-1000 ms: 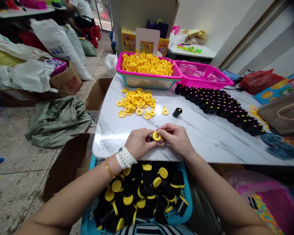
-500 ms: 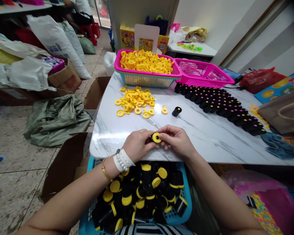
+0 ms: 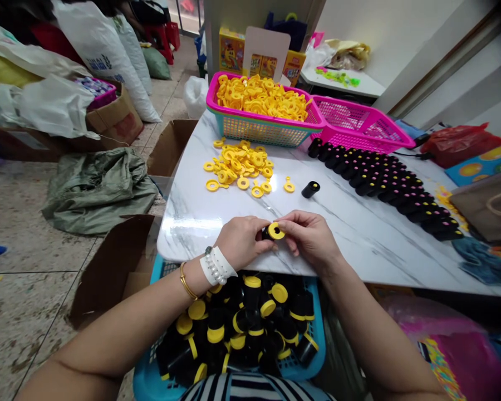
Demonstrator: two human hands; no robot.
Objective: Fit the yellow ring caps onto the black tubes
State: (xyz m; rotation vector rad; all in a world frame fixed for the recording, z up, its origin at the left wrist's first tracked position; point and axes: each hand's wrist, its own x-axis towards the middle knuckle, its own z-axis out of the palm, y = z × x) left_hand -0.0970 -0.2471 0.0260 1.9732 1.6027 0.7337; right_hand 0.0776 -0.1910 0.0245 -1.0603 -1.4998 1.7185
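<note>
My left hand [image 3: 241, 242] is closed around a small black cylinder [image 3: 266, 233] over the table's front edge. A yellow ring [image 3: 278, 236] sits at the cylinder's end, facing right and up. The thumb and fingers of my right hand [image 3: 313, 238] pinch the ring's edge; its tab is hidden. Beyond my hands, a single black cylinder [image 3: 310, 189] lies tilted on its side beside one loose yellow ring with a tab [image 3: 289, 185]. Farther left is a pile of such yellow rings [image 3: 242, 162].
A blue basket [image 3: 320, 340] of black cylinders with yellow caps is below the table edge. On the white marbled table [image 3: 359, 250] stand a pink-rimmed basket [image 3: 261, 129] heaped with yellow rings, a pink basket [image 3: 369, 120] and rows of black cylinders [image 3: 384, 181].
The view has shifted, so the table things appear slightly farther right. Both hands still hold the cylinder and ring; the ring end has turned slightly.
</note>
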